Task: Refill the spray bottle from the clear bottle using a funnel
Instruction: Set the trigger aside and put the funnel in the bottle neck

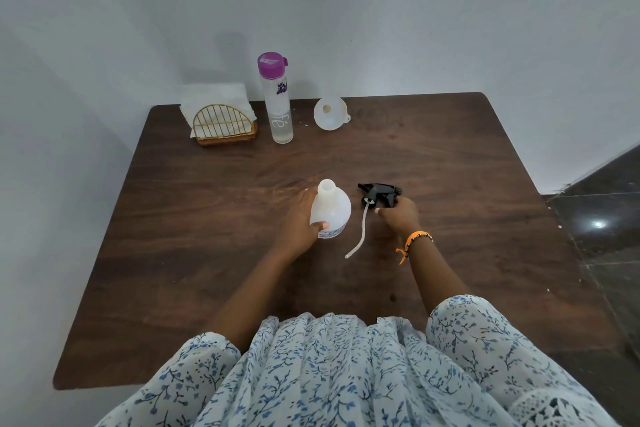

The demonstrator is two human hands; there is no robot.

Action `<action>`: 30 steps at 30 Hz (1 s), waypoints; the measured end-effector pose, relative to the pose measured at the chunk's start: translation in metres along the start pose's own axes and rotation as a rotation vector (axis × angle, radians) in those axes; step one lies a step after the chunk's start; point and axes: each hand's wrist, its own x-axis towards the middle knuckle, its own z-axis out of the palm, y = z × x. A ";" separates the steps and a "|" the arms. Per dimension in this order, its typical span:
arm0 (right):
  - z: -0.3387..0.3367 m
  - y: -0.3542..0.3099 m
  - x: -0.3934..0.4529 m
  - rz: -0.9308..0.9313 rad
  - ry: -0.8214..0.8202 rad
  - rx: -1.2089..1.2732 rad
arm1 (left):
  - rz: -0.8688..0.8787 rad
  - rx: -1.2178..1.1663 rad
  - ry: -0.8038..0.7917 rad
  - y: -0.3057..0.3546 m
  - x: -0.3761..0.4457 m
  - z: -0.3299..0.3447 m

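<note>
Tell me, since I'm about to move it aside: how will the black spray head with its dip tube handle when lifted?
The spray head looks like rigid plastic, so the right hand should grip it firmly. Its thin tube curves along the table, so it probably flexes and swings. It may drip if wet; I cannot tell.

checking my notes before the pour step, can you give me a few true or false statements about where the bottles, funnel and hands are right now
1. The spray bottle has its neck open, with the trigger head off. True.
2. The funnel sits in the spray bottle's neck. False: it lies on the table near the far edge, apart from it.
3. The clear bottle stands upright with its purple cap on. True.
4. The right hand holds the clear bottle. False: its grip is on the black trigger head, the dip tube trailing on the table.
5. The left hand holds the spray bottle. True.
</note>
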 end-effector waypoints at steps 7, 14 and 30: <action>-0.004 -0.006 -0.012 -0.005 -0.002 -0.079 | -0.034 -0.073 0.007 0.001 0.001 -0.001; -0.003 -0.024 -0.032 -0.037 0.101 -0.205 | -0.026 -0.024 -0.044 0.002 0.000 -0.003; 0.012 -0.128 0.052 -0.478 0.061 0.042 | -0.123 -0.332 0.088 0.029 0.098 -0.044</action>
